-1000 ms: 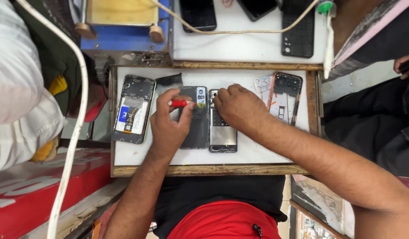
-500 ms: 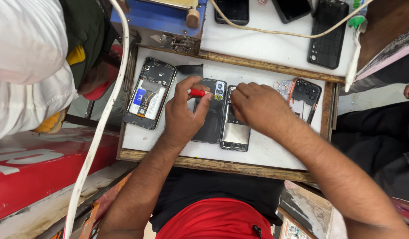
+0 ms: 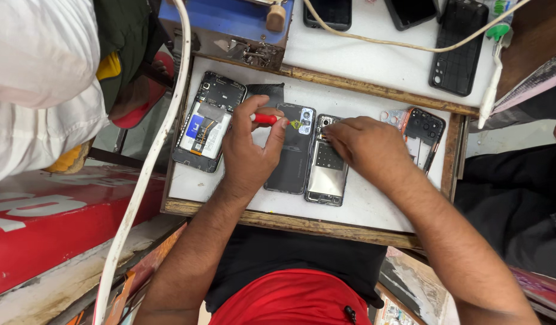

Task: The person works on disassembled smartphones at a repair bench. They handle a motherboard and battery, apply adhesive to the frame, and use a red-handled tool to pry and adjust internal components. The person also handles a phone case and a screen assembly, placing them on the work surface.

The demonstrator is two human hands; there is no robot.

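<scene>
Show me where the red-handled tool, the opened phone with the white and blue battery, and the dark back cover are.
red-handled tool (image 3: 266, 118), head view, on its red handle.
opened phone (image 3: 204, 123), head view, on its white and blue battery.
dark back cover (image 3: 288, 162), head view, on its plain lower half.

Premises: a phone repair stall. A small wooden-edged tray (image 3: 302, 222) at frame centre carries opened phones (image 3: 204, 123) with boards and battery exposed. More handsets (image 3: 459, 51) and a cable (image 3: 404, 42) lie on the white counter (image 3: 374, 63) along the top. A red-handled screwdriver (image 3: 266, 119) is in use.
</scene>
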